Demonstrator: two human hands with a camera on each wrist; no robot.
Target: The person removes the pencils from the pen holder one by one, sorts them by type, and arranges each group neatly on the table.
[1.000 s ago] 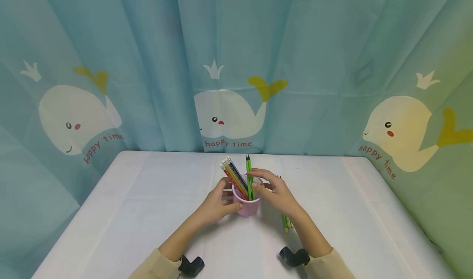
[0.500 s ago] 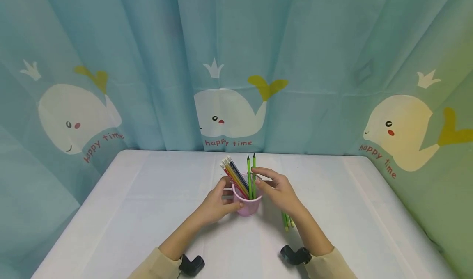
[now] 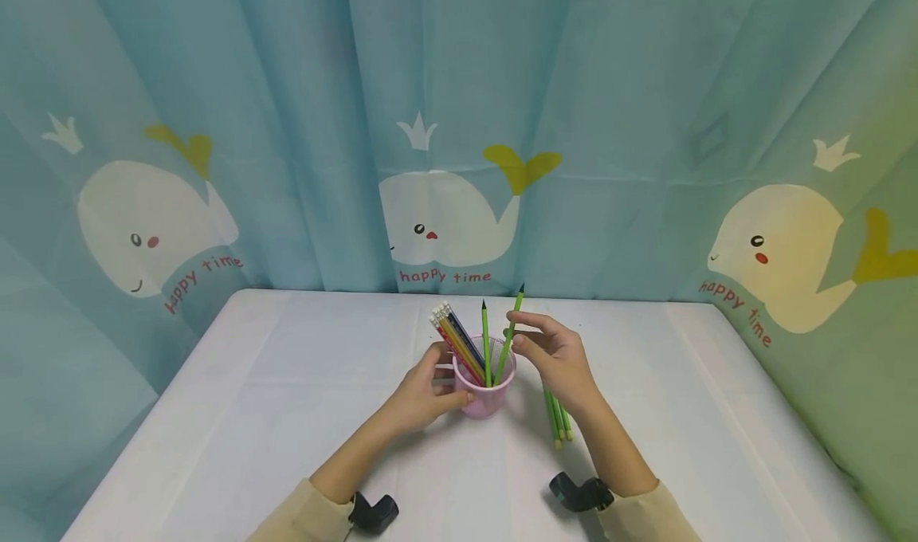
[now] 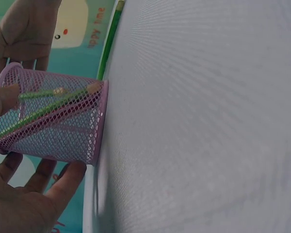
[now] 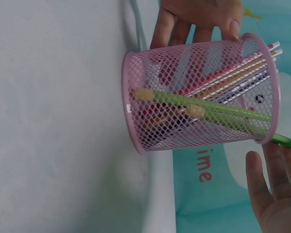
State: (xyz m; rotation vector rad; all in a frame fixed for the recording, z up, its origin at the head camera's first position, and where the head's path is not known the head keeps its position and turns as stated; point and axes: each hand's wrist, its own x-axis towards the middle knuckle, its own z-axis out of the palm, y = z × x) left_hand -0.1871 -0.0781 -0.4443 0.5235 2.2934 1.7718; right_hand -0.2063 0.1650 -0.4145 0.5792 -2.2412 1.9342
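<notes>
A tan left sleeve (image 3: 308,518), cut off by the near edge, leads past a black wrist camera (image 3: 374,515) to the left hand (image 3: 419,394). Its fingers curl round the left side of a pink mesh cup (image 3: 484,405), thumb across the near side; from above, the fingertips are partly hidden behind the cup. The cup stands upright near the middle of a white-covered table (image 3: 287,414). Inside, a bundle of patterned pencils (image 3: 459,343) leans left, white ends up, too tightly packed to count. To its right, one green pencil (image 3: 486,343) stands nearly vertical, black point up. Farther right, a second green pencil (image 3: 505,352) leans right, its lower end inside the cup and its upper part pinched between the thumb and fingers of the right hand (image 3: 566,359); the right wrist view cuts off most of that grip. Other fingers spread slightly apart. More green pencils (image 3: 552,418) lie on the table right of the cup, their far ends hidden by the right hand and forearm. Behind everything hangs a whale-print curtain (image 3: 617,88), cropped at the top and sides.
</notes>
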